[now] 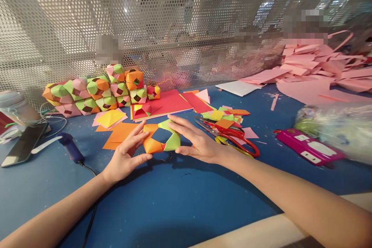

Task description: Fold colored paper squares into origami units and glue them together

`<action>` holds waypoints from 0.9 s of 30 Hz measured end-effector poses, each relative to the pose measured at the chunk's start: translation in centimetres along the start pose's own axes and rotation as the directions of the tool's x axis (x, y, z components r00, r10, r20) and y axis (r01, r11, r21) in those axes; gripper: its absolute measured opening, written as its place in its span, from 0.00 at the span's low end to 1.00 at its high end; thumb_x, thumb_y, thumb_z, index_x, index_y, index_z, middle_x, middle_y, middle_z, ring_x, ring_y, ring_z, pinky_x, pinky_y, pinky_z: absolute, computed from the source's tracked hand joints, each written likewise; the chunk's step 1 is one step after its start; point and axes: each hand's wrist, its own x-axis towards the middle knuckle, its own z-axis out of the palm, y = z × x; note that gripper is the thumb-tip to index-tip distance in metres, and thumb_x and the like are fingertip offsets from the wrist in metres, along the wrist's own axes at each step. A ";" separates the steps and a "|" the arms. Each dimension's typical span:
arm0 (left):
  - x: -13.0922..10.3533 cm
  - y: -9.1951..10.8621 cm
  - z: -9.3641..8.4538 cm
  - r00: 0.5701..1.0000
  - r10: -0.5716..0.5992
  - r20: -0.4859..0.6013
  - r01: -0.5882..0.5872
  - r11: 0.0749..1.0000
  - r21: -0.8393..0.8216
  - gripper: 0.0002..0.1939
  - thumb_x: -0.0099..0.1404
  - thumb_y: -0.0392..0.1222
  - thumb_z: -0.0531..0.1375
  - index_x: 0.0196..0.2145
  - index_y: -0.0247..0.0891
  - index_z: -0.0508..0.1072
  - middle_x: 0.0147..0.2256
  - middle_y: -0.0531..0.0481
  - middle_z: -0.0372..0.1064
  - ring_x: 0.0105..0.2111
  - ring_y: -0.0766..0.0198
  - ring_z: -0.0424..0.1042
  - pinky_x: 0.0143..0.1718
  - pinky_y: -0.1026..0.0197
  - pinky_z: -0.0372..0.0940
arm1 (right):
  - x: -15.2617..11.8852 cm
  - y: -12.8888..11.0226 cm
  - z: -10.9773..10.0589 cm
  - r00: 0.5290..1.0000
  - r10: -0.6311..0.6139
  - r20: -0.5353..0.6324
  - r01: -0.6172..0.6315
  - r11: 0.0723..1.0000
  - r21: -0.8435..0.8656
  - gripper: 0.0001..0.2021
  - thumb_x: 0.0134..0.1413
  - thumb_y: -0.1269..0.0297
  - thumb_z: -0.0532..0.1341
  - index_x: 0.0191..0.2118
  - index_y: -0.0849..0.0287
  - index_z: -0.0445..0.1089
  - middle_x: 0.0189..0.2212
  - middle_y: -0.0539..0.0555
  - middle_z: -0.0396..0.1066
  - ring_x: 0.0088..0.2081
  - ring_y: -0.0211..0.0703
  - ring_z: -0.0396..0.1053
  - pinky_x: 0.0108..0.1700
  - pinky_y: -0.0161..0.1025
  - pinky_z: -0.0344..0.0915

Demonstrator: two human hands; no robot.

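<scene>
Between my hands is a folded paper piece (154,147), orange on the left side and green on the right, with an opening in its middle and a bit of red at its lower edge. My left hand (125,155) grips the orange side, thumb below and fingers above. On the green side, my right hand (195,140) pinches with the thumb low and the fingers along the top. Just behind it, a small red and yellow folded piece (143,110) lies on red paper sheets (165,101). Orange paper squares (120,135) lie beside my left hand.
Finished paper balls (99,88) are stacked at back left. Scissors (241,139) and paper scraps (223,115) lie right of my hands. A corded tool (71,148) and a phone (24,145) are left. A magenta box (309,147) and pink paper strips (308,66) are right.
</scene>
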 end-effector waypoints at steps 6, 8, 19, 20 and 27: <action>-0.3 -0.1 -0.2 0.998 0.062 0.026 -0.066 0.982 0.175 0.32 0.55 0.32 0.65 0.56 0.52 0.64 0.66 0.48 0.39 0.63 0.46 0.44 0.60 0.42 0.51 | 0.0 0.5 -0.1 0.996 -0.088 0.014 0.088 0.996 0.014 0.34 0.57 0.56 0.57 0.65 0.48 0.40 0.65 0.58 0.42 0.64 0.49 0.45 0.62 0.51 0.52; -0.3 -0.2 -0.3 0.998 0.062 0.022 -0.065 0.979 0.191 0.32 0.56 0.33 0.65 0.56 0.51 0.63 0.66 0.47 0.39 0.63 0.46 0.46 0.59 0.41 0.52 | 0.0 0.6 -0.1 0.997 -0.077 0.018 0.077 0.997 0.019 0.34 0.57 0.56 0.57 0.65 0.48 0.40 0.65 0.59 0.42 0.64 0.49 0.45 0.62 0.51 0.52; 0.2 0.4 0.2 0.988 -0.151 -0.033 0.153 0.986 0.062 0.22 0.59 0.41 0.62 0.52 0.46 0.67 0.61 0.45 0.52 0.61 0.51 0.53 0.57 0.50 0.59 | -0.1 0.4 0.8 0.984 0.175 0.029 -0.176 0.981 0.075 0.28 0.58 0.51 0.55 0.61 0.57 0.54 0.61 0.61 0.54 0.62 0.47 0.53 0.61 0.49 0.54; 0.4 0.7 0.2 0.979 -0.201 -0.041 0.204 0.977 0.069 0.21 0.60 0.42 0.61 0.52 0.45 0.68 0.60 0.45 0.55 0.60 0.51 0.54 0.57 0.51 0.59 | 0.0 0.3 0.9 0.973 0.227 0.039 -0.230 0.969 0.095 0.27 0.59 0.50 0.53 0.60 0.60 0.57 0.59 0.62 0.57 0.61 0.48 0.54 0.61 0.49 0.54; 0.7 1.4 0.6 0.879 -0.457 -0.135 0.457 0.889 -0.031 0.24 0.63 0.54 0.55 0.52 0.37 0.68 0.52 0.43 0.67 0.53 0.49 0.63 0.54 0.51 0.59 | 0.6 -1.4 0.6 0.871 0.474 0.127 -0.491 0.831 0.261 0.28 0.57 0.49 0.54 0.59 0.59 0.58 0.58 0.61 0.59 0.56 0.50 0.62 0.55 0.49 0.63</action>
